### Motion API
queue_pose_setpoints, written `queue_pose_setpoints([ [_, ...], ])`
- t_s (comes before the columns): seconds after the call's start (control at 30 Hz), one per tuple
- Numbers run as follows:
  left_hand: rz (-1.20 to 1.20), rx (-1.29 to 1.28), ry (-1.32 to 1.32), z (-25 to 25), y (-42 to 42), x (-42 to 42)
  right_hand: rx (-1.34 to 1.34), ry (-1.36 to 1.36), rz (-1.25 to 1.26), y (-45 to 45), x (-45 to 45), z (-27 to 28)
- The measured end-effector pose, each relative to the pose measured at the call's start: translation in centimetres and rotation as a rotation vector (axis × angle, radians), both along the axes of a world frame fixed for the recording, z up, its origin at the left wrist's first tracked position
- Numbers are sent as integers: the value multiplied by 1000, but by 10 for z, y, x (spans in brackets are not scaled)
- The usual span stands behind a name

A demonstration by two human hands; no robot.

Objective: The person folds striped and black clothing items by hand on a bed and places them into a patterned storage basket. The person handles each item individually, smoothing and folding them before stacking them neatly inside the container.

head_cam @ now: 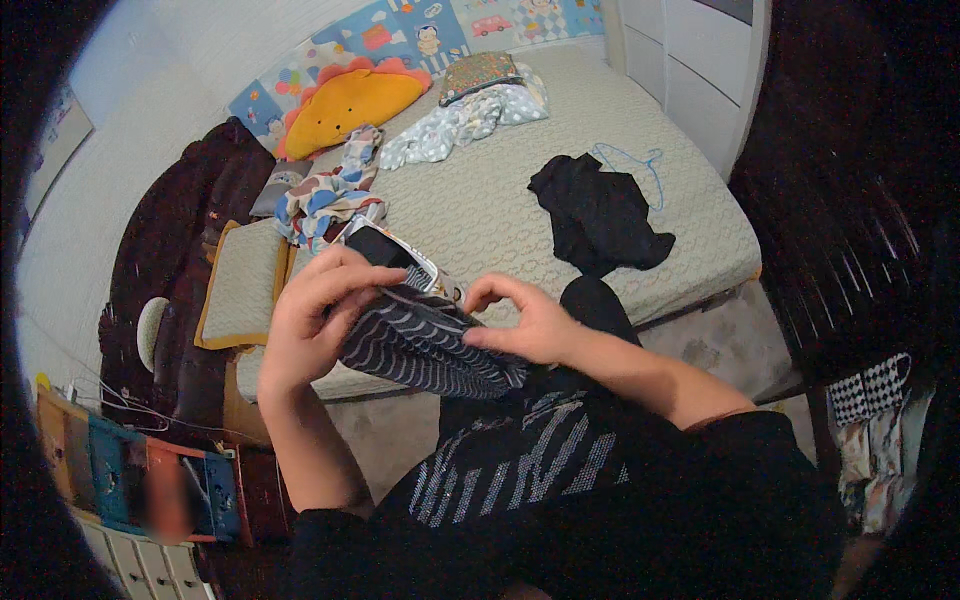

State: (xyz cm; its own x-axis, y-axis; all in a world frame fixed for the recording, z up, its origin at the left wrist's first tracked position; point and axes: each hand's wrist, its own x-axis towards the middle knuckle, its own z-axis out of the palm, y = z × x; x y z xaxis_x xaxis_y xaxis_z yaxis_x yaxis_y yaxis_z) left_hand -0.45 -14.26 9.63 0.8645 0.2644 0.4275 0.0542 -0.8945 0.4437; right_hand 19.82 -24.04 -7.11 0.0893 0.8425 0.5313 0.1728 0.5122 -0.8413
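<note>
Between my hands hangs a dark grey and white striped cloth item (431, 341), gathered in folds above my lap. My left hand (307, 319) pinches its upper left edge. The thumb and fingers of my right hand (517, 319) hold its right side. Just beyond the cloth is a white-rimmed container (433, 271), partly covered by the cloth and my left hand; dark fabric (375, 246) shows inside it. Farther right on the bed lies a crumpled black garment (604, 217), with a light blue clothes hanger (658, 176) beside it.
The bed (465, 202) has a pale quilted cover. Toward its far end are a yellow lion-shaped cushion (356, 109), a patterned pillow (480, 77) and rumpled blankets (450, 127). A dark sofa (180, 225) stands left, a white cabinet (690, 67) right. My knee (596, 304) touches or nears the bed's edge.
</note>
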Motion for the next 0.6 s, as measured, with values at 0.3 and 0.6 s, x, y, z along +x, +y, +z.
queue_pose_setpoints([
  [0.3,-59,-5,29,0,-10,-14,111,-206,89,-7,-27,-13],
  [0.6,-346,-72,234,7,-31,-18,-51,64,514,5,-4,10],
])
